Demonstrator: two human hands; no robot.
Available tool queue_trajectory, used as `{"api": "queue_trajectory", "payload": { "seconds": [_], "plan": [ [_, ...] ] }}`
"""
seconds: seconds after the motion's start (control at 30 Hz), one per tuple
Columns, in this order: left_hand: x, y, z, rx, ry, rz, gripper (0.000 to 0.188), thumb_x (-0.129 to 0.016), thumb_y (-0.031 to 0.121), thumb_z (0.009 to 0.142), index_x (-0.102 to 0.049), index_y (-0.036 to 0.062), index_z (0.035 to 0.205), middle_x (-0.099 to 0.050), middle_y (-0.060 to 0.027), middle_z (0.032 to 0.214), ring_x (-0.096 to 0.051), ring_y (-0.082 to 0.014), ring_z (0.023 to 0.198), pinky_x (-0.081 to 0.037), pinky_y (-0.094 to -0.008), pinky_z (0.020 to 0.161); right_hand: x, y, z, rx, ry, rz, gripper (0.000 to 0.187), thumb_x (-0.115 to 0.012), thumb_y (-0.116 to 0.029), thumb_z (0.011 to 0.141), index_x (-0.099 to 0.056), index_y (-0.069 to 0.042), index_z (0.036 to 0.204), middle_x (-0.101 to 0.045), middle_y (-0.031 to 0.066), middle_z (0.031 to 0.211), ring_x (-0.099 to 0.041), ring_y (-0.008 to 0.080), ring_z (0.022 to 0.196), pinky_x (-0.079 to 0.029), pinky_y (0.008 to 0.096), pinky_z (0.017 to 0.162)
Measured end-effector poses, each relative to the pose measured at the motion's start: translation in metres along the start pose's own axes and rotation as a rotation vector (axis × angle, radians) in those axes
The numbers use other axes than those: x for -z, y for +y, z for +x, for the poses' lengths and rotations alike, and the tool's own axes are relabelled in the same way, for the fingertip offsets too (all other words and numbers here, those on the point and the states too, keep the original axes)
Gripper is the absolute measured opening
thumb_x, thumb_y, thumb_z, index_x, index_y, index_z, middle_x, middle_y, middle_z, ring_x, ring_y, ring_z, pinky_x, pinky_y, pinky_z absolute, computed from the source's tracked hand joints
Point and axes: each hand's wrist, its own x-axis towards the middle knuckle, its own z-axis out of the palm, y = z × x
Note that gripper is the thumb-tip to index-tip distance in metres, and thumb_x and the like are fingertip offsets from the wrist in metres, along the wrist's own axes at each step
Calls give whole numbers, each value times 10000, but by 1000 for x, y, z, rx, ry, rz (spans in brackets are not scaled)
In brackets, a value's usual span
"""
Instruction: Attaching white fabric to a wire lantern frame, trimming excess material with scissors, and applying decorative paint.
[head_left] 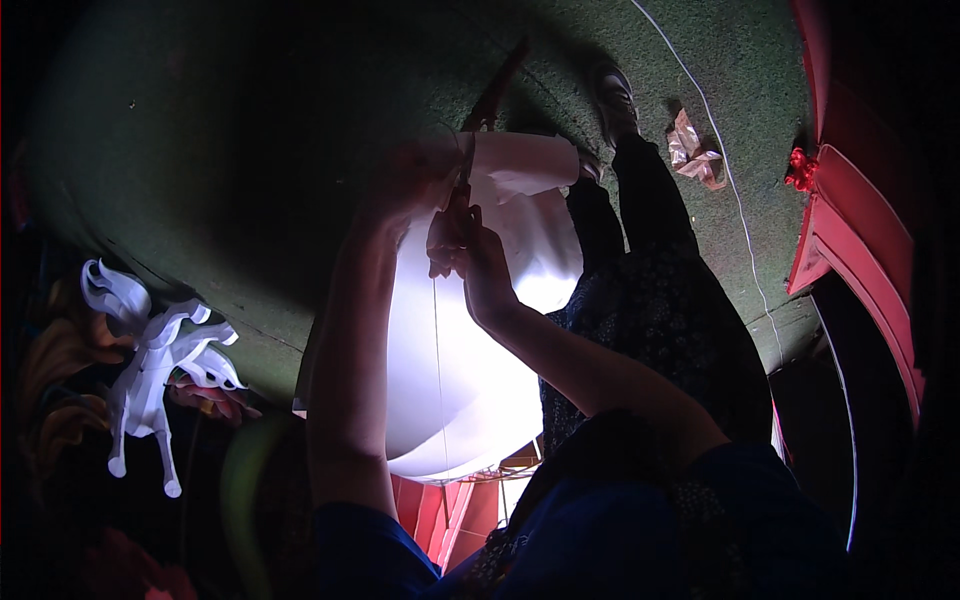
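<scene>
- The left hand (405,185) is raised well out in front of the body, its bare forearm running up from the dark blue sleeve at the lower edge to the wrist, almost straight and nearly upright in the view.
- Its fingers curl over the top of a large, smooth, glowing white sheet (460,370) that bulges like a rounded shade; the hand is clasped on the sheet's upper edge, though the exact finger placing is blurred by the glare.
- The right hand (470,250) comes in from the lower right, elbow bent, forearm slanting up and to the left, wrist turned toward the left hand.
- It is closed around a thin, dark, rod-like tool (462,195) that stands just beside the left hand; what kind of tool it is cannot be told.
- The 2 hands are almost touching, both at the top of the white sheet, which hangs between the forearms and in front of the dark patterned lap.
- A long reddish stick (497,90) slants away above the hands across the green carpet floor (250,120).
- A white cut-out horse figure (150,370) stands well apart at the left.
- A crumpled pinkish paper scrap (692,150) lies on the carpet at the upper right, near a dark shoe (612,98).
</scene>
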Motion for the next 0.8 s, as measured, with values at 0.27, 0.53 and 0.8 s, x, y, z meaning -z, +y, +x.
{"api": "queue_trajectory", "payload": {
  "seconds": [0.27, 0.53, 0.8],
  "plan": [
    [-1, 3, 0, 17, 19, 104, 130, -631, 100, 856, -653, -5, 929, -655, -81, 747, -632, -130, 607, -508, -261, 523, 6, 7, 4, 89, -83, -23, 530, -301, -478, 1001, -441, -62, 703, -429, 27, 604, -413, 127, 524, -363, 269, 545],
    [1, -6, 5, -18, 25, 44, 150, -643, 113, 843, -659, -1, 939, -662, -86, 786, -636, -131, 655, -510, -268, 556, 1, -4, 2, 33, -18, -109, 515, -331, -454, 1001, -427, -79, 661, -412, 7, 590, -387, 106, 508, -355, 258, 529],
    [10, -10, 12, -51, 51, 130, 188, -657, 138, 828, -667, 13, 968, -666, -73, 835, -634, -132, 731, -509, -287, 643, 6, -8, 3, -24, -28, -109, 490, -384, -451, 987, -441, -80, 671, -399, -4, 571, -379, 90, 504, -362, 261, 524]
  ]
}}
